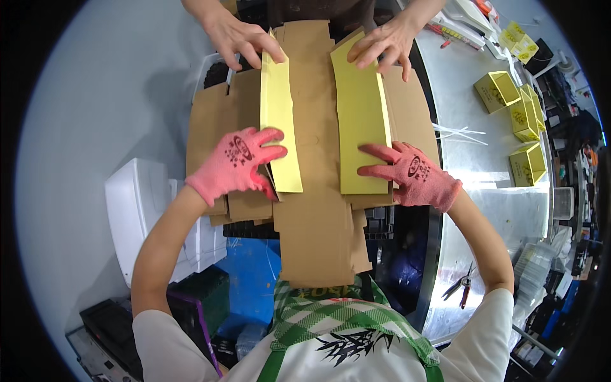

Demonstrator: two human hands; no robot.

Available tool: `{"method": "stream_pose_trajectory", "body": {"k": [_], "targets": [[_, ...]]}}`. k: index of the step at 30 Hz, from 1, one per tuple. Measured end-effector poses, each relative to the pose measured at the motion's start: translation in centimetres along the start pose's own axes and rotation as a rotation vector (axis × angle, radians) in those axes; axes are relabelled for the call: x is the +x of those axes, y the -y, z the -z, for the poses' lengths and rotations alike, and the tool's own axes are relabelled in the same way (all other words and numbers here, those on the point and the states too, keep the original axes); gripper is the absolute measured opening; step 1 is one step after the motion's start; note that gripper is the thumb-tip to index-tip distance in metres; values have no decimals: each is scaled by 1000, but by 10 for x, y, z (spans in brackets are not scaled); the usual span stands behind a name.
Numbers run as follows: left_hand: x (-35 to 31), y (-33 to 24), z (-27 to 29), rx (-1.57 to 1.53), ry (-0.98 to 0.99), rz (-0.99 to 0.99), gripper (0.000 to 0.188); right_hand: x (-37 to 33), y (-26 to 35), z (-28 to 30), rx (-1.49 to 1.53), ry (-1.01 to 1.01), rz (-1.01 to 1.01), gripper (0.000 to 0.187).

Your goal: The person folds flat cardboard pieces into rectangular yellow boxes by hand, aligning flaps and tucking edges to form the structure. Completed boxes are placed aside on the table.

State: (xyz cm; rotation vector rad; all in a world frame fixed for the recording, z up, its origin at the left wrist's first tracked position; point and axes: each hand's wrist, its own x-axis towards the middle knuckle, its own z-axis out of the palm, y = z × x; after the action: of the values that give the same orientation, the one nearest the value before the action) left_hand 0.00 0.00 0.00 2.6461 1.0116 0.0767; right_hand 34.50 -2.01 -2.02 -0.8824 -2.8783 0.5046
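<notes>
Both my hands wear pink gloves. My left hand [238, 159] grips the near end of a narrow yellow panel [279, 95], fingers on top and thumb by its outer edge. Opposite it, my right hand [417, 175] holds the outer edge of a wider yellow panel [363, 121], two fingers lying on its face. Both panels stand over a flattened brown cardboard sheet [315, 235], with a strip of it bare between them. At the far ends, another person's bare left-side hand [238, 38] and right-side hand [382, 48] touch the same panels.
On the right, a metal table [471, 219] carries several yellow boxes [496, 92], white strips [459, 132] and red-handled pliers [466, 290]. A white plastic piece [137, 210] stands at the left. Under the cardboard, a black crate [379, 226] shows.
</notes>
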Motion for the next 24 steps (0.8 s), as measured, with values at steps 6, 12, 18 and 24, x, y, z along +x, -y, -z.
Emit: {"method": "stream_pose_trajectory", "body": {"k": [6,12,18,24], "targets": [[-2,-7,-49,-181,-539,127,26,10,-1,17,-18,-83,63,34],[32,-47,-52,-13,-433,317,39,53,21,-30,-140,-470,-321,26],[47,-53,-35,160,-228,276,53,63,34,-18,-163,-315,-324,42],[41,-42,-48,100,-301,341,37,-8,29,-24,314,-371,-40,57]]}}
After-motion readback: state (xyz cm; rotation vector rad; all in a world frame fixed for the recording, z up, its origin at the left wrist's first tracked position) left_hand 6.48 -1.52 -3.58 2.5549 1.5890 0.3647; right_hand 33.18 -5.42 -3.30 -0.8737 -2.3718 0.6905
